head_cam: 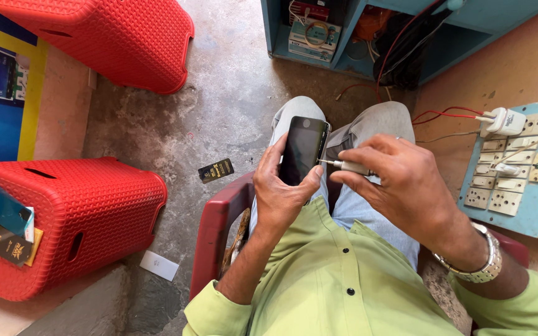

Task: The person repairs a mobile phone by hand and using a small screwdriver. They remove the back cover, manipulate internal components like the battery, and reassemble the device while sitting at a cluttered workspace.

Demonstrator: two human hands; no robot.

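— Where is the phone, and which way does it run?

— Your left hand [281, 193] wraps its lower end, thumb on the dark screen. The phone [304, 149] stands over your lap, its long axis pointing away from you, top end tipped slightly right.

— And your right hand?

— Your right hand [400, 186] has its grip closed on a small screwdriver [345, 165]. The tool lies nearly level, tip pointing left, touching the phone's right edge. Red stools [88, 211] sit on the floor at your left.
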